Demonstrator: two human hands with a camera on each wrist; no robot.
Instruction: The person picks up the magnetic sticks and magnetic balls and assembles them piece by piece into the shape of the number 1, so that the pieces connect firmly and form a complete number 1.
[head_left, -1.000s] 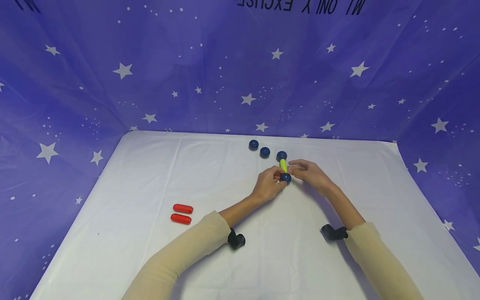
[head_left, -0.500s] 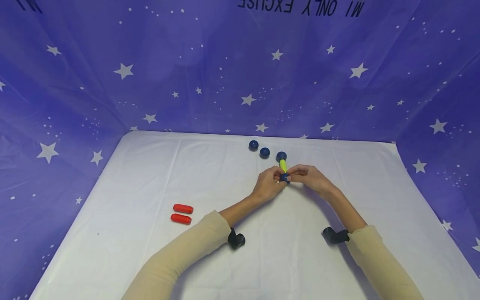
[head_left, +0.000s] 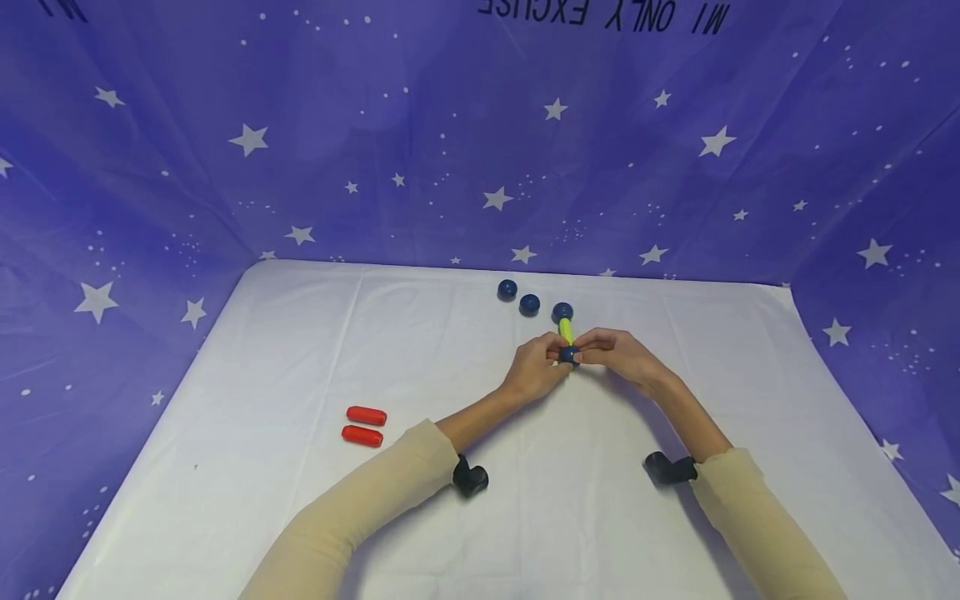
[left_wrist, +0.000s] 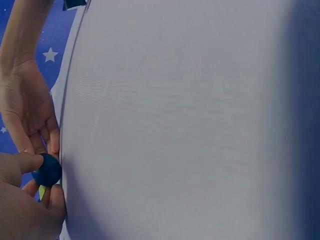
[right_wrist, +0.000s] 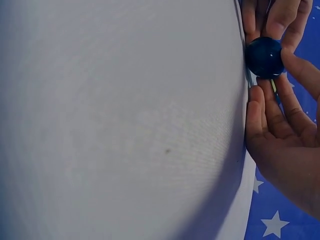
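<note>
A dark blue ball (head_left: 567, 355) sits at the near end of a yellow-green rod (head_left: 566, 332). At the rod's far end is another dark blue ball (head_left: 562, 312). My left hand (head_left: 534, 368) pinches the near ball from the left, its thumb on the ball in the left wrist view. From the right, my right hand (head_left: 622, 360) pinches the same ball (right_wrist: 265, 57) with thumb and fingers. Fingers of both hands cover part of the rod, and only a sliver of it shows in each wrist view.
Two loose dark blue balls, one (head_left: 507, 290) farther left and one (head_left: 529, 305) nearer the rod, lie toward the back. Two red rods (head_left: 367, 416) lie side by side at the left. A white cloth (head_left: 300, 350) covers the table, with a starry purple backdrop (head_left: 420, 150) behind.
My right hand was just right of the rod with its fingers apart; it has moved slightly in and now pinches the near ball. My left hand has stayed on that ball.
</note>
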